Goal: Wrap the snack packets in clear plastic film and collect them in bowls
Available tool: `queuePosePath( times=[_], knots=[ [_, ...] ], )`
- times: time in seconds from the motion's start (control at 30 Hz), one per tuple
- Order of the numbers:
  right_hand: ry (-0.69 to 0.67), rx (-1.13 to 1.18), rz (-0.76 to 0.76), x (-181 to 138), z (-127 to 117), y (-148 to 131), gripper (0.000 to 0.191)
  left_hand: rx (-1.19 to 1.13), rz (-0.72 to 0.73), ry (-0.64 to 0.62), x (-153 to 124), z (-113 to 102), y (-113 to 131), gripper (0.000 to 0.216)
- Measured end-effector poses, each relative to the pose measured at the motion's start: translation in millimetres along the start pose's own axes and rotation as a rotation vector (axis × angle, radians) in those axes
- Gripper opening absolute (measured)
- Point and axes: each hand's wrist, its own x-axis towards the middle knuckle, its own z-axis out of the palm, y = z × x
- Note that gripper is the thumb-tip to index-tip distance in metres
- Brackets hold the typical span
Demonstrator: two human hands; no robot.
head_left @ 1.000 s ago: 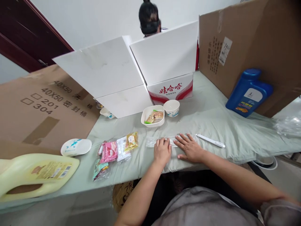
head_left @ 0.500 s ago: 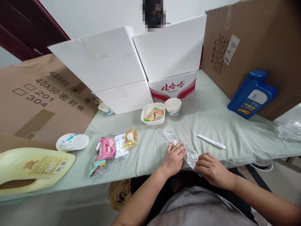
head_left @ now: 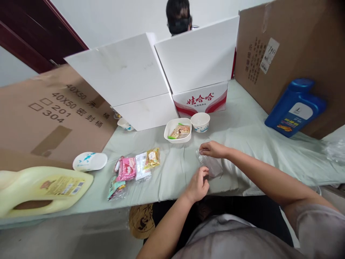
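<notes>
A crumpled clear plastic bag [head_left: 215,168] lies on the cloth near the table's front edge. My right hand [head_left: 214,148] reaches across its far end, fingertips closed on the film. At the near left side, my left hand [head_left: 198,185] has its fingers curled in against the bag's edge. Beyond them sits a white square bowl [head_left: 167,137] with wrapped snacks [head_left: 180,131] in it. Touching that bowl on the right is a round paper bowl [head_left: 201,126] with a blue pattern. Several packaged snacks [head_left: 128,169] lie to the left of my hands.
White boxes [head_left: 201,59] stand at the back, a person [head_left: 178,16] behind them. Large cardboard boxes [head_left: 280,57] flank the table. A blue bottle [head_left: 295,108] stands right; a pale yellow jug [head_left: 61,187] and a tipped paper bowl [head_left: 90,162] lie left.
My right hand has moved forward and left to the bag's far end. The bag looks more spread out. The white pen is no longer visible, its spot now covered by my right arm.
</notes>
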Motion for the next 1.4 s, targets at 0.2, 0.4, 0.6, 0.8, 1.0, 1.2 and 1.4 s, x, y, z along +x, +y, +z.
queuePosePath(
  times=[0.2,0.4,0.6,0.8,1.0,1.2,1.4],
  knots=[
    [0.065,-0.167,0.036,21.0,34.1,12.7,0.013,0.001,0.049,-0.004,5.7,-3.1,6.8,0.05],
    [0.246,-0.384,0.167,19.3,51.7,15.6,0.028,0.087,0.137,-0.014,7.8,-3.4,9.4,0.042],
    [0.291,-0.502,0.218,21.4,54.4,17.6,0.027,0.176,0.117,0.286,7.4,-8.2,9.4,0.031],
    [0.291,-0.551,0.208,22.2,57.7,14.8,0.027,0.367,0.231,0.24,43.8,-33.5,9.3,0.013],
    [0.353,-0.571,0.28,11.5,34.8,16.1,0.025,0.623,0.159,0.207,61.3,-29.8,-20.3,0.005],
    [0.323,-0.411,-0.149,-45.9,26.2,5.2,0.03,0.624,0.157,0.162,57.2,-30.8,-23.8,0.019],
    [0.187,-0.312,-0.321,-88.8,65.7,4.7,0.022,0.663,0.157,0.108,58.1,-31.3,-19.7,0.028]
  ],
)
